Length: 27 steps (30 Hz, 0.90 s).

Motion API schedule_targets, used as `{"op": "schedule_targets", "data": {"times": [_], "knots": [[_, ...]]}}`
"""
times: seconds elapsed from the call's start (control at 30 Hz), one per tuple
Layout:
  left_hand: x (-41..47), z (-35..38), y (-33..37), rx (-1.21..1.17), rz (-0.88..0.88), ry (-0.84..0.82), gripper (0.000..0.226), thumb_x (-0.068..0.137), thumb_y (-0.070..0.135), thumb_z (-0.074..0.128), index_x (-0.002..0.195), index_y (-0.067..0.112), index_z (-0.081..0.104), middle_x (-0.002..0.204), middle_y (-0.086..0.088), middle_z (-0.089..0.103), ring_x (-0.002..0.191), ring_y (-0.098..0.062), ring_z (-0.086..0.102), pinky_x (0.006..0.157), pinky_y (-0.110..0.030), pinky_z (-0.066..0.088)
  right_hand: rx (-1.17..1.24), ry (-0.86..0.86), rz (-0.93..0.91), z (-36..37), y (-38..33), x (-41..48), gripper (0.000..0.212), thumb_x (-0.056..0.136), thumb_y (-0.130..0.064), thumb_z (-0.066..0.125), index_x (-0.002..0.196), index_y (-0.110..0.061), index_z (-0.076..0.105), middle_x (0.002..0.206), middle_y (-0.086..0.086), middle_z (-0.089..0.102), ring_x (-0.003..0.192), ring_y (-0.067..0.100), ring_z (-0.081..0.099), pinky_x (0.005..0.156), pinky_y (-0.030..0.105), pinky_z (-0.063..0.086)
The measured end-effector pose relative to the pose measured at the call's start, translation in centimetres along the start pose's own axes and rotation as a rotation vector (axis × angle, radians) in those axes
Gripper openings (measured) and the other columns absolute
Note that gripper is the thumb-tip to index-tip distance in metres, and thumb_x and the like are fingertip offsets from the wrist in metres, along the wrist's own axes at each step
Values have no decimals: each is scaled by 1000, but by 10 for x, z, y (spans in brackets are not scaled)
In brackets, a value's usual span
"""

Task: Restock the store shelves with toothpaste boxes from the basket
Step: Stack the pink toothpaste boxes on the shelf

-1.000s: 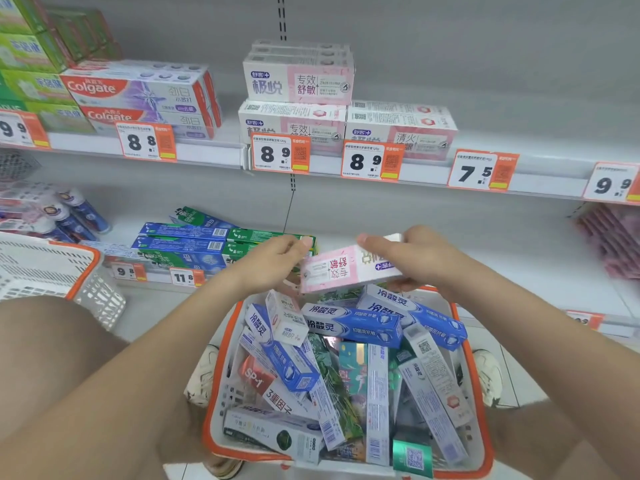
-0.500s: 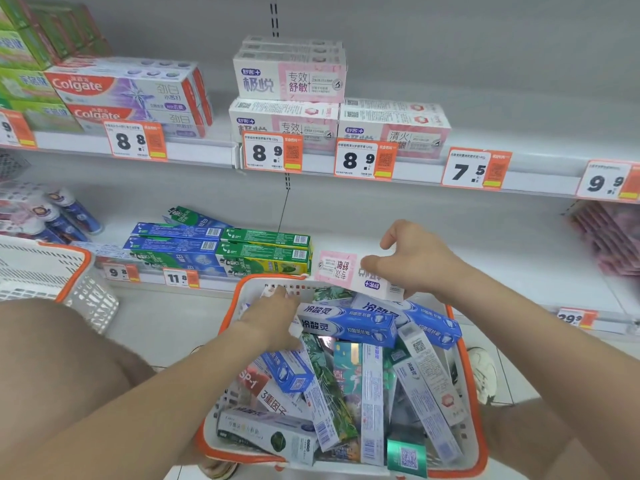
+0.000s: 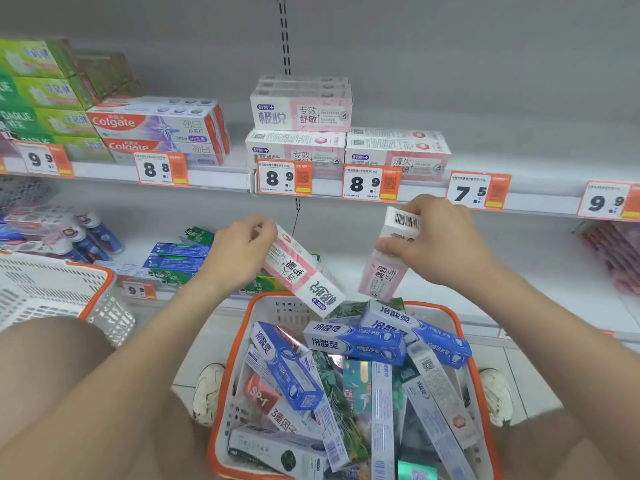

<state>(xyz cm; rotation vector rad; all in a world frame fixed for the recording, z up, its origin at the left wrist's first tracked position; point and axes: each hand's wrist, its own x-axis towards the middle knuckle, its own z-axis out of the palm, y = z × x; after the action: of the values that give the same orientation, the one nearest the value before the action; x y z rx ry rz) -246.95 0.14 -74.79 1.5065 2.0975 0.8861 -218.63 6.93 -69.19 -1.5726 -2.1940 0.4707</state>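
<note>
Two pink-and-white toothpaste boxes are being held above the orange-rimmed basket [image 3: 284,311], one in each hand, with the hands well apart. The slanted box [image 3: 301,277] is being gripped at its upper end by the left hand [image 3: 242,249], fingers curled round it, so that its lower end is being pointed down and to the right, over the basket's far rim. The barcoded box [image 3: 384,268] is being pinched near its top by the right hand [image 3: 441,244], thumb across the front. It is being kept nearly upright (barcode end facing up), its bottom end hanging just above the blue boxes [image 3: 353,341]. The two held boxes are not touching each other. The basket is being flanked by the person's legs and white shoes, and is being filled by a jumble of blue, green and silver cartons lying crosswise. On the upper shelf [image 3: 214,178], behind the 8.9 price tags [image 3: 284,177], matching pink-and-white boxes [image 3: 301,109] are being displayed in a short stack, with Colgate boxes [image 3: 156,128] beside them to the left. A second white basket [image 3: 52,289] is being kept at the far left.
</note>
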Motion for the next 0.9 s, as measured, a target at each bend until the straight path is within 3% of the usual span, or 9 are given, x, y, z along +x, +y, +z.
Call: {"op": "schedule_targets", "data": {"times": [0.07,0.17,0.3,0.43,0.53,0.63,0.77,0.83,0.9], "knots": [[-3,-2,7,-98,-13,-46,41,109,50,42,91,24,68,77,0,76,60,-15,72,58,-27,51,13,13,-60,1,0,1,42,84,-45,83,109,-17,65,93,1,68,89,27,59,70,34,37],[-6,-1,14,-193,2,-108,43,108,51,45,96,19,71,77,-2,78,62,-18,73,56,-30,54,58,-8,-131,3,0,3,46,87,-50,79,120,-22,64,98,2,68,90,25,59,71,33,35],[-4,2,22,-120,82,-66,46,108,54,43,92,20,71,74,1,75,64,-16,71,61,-35,57,157,-18,-119,2,-2,3,56,87,-45,81,133,-26,55,101,-10,64,95,19,60,77,31,41],[-1,3,32,-32,168,-13,50,109,52,39,86,18,67,73,-1,69,72,-17,65,66,-37,46,311,62,-9,-1,-5,6,52,82,-42,87,116,-24,52,96,-18,61,88,4,63,67,23,46],[4,3,40,-78,186,0,44,109,52,40,90,22,66,77,1,69,77,-16,67,70,-38,48,426,108,-20,1,-8,9,38,87,-44,81,112,-28,56,91,-14,73,81,7,69,74,33,56],[10,3,49,-45,259,13,37,106,54,45,106,25,70,92,7,72,92,-15,67,77,-35,49,628,149,13,6,-12,14,40,88,-46,81,118,-31,59,90,-10,78,83,8,73,81,40,60],[19,-4,70,88,383,-58,47,103,60,47,138,31,62,136,7,64,128,-14,53,97,-27,35,1000,193,105,4,-28,22,25,88,-39,82,101,-18,76,92,-5,81,90,13,77,81,34,59],[25,-11,79,154,438,-78,47,103,65,42,140,41,59,136,9,63,129,-14,52,104,-33,40,959,260,24,5,-39,26,24,94,-39,76,105,-17,74,93,-5,80,88,13,76,76,31,58],[31,-22,85,174,432,-54,43,103,64,43,134,42,63,128,7,67,123,-18,56,103,-43,47,767,303,-144,7,-49,33,23,98,-43,69,114,-26,67,96,-12,76,89,10,72,75,30,57]]}}
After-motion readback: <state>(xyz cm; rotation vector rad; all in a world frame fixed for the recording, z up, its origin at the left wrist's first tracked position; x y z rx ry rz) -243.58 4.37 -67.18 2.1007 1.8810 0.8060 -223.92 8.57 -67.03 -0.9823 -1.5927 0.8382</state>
